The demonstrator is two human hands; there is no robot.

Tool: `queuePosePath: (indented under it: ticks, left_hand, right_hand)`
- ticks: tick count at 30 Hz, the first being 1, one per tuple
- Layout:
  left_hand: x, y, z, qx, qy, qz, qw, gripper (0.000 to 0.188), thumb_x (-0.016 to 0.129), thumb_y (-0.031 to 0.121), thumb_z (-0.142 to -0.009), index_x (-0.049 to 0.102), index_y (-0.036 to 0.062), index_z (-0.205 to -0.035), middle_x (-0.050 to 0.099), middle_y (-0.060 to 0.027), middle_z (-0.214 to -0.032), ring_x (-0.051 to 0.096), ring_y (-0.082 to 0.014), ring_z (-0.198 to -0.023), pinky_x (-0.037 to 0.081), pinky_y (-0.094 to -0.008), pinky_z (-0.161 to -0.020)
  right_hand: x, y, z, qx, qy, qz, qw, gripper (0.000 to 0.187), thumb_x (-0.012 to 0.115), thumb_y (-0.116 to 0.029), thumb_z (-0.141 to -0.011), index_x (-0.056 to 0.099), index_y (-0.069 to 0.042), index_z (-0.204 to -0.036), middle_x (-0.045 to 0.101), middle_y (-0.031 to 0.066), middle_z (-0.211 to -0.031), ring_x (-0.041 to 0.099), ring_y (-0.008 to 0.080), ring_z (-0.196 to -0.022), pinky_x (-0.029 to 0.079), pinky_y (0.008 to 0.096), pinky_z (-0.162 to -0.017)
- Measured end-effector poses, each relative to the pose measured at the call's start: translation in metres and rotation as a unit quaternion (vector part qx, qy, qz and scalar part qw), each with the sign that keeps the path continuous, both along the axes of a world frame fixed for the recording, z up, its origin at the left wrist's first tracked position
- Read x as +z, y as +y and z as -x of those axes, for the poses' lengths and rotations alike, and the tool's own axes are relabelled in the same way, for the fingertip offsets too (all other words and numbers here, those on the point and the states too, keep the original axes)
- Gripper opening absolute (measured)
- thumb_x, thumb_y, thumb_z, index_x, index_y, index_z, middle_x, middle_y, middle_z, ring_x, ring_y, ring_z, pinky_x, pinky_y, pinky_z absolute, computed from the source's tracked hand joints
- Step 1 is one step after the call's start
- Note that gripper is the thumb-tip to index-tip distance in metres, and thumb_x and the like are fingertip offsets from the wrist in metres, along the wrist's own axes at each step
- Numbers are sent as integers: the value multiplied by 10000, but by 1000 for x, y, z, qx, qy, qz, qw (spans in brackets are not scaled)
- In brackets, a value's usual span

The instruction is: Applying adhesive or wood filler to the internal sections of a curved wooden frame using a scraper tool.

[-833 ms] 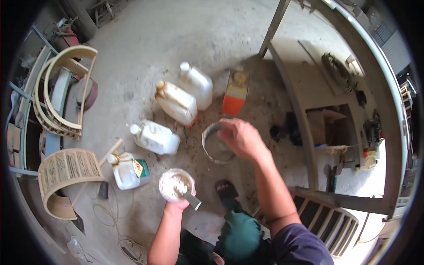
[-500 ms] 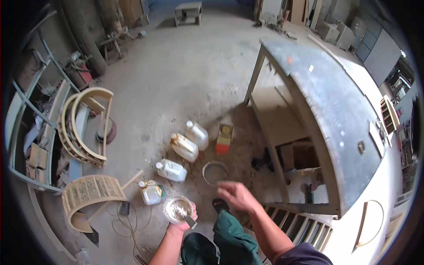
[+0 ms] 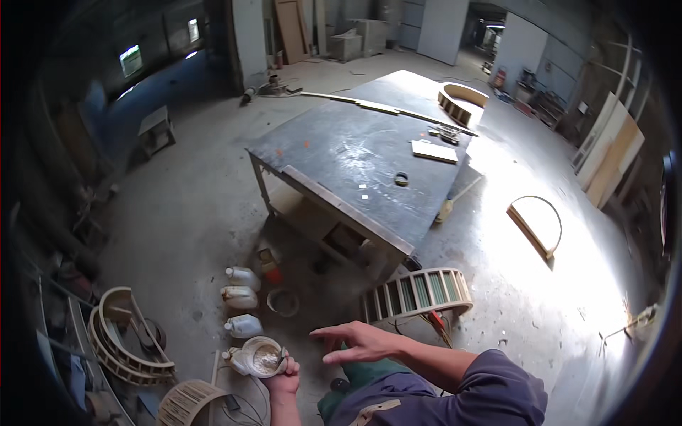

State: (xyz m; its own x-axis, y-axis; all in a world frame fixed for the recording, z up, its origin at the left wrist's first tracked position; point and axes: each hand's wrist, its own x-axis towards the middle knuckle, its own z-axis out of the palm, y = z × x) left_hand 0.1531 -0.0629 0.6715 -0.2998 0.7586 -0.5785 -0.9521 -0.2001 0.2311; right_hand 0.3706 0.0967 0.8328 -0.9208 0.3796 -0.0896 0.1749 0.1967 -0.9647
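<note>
My left hand (image 3: 284, 376) grips a round, clear-walled plastic tub (image 3: 247, 353) by its side, low in front of me. Inside lies a whitish-grey, lumpy paste (image 3: 267, 358). A small dark flat tool (image 3: 282, 354) shows at the tub's rim by my fingers; its full shape is hidden. To the right of the tub, my right hand (image 3: 359, 341) hovers in the air, empty, fingers stretched out to the left. Just past the tub, several whitish plastic jugs (image 3: 244, 326) stand on the floor. Beside them are a round, open-topped container (image 3: 283, 303) and an orange-and-tan can (image 3: 271, 267).
A large dark-topped table (image 3: 320, 142) fills the middle, holding a tape roll (image 3: 401, 179), a white board (image 3: 434, 151) and a curved wooden piece (image 3: 455, 106). A slatted curved frame (image 3: 419, 292) lies right of me; curved frames (image 3: 117, 348) lie left. A half-round frame (image 3: 529, 231) rests on sunlit floor.
The view has swung to the right, bringing the whole tabletop in. My right hand's fingers are now stretched out. The tub stays in my left hand.
</note>
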Motion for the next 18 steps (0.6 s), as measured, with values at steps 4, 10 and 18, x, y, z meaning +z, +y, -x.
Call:
queuePosePath:
  ticks: [4,10,18]
  left_hand:
    - [-2,-1,-47,-97,22,-33,995,587,426,755,-902,647,244,-1088,508,-37,-693,352,-206,-465,279,-343,-495]
    - [12,36,-140,-105,92,-143,980,556,500,522,-973,594,115,-1340,658,-136,-1276,646,-312,-1180,582,-498,-931]
    - [49,112,-245,-195,70,-168,964,443,384,298,-1028,657,9,-1224,721,-110,-1173,677,-226,-1121,517,-391,-1035]
  right_hand:
    - [61,-49,-46,-61,-22,-87,994,914,788,-530,-861,428,-55,-1553,699,149,-973,689,273,-831,541,372,-765]
    - [74,-61,-106,-214,1,-206,955,556,818,-309,-886,636,-56,-1346,708,180,-874,704,328,-755,537,368,-683]
    - [89,-15,-176,-337,-52,-147,929,218,617,-176,-999,678,14,-1088,667,104,-714,602,117,-576,450,285,-573]
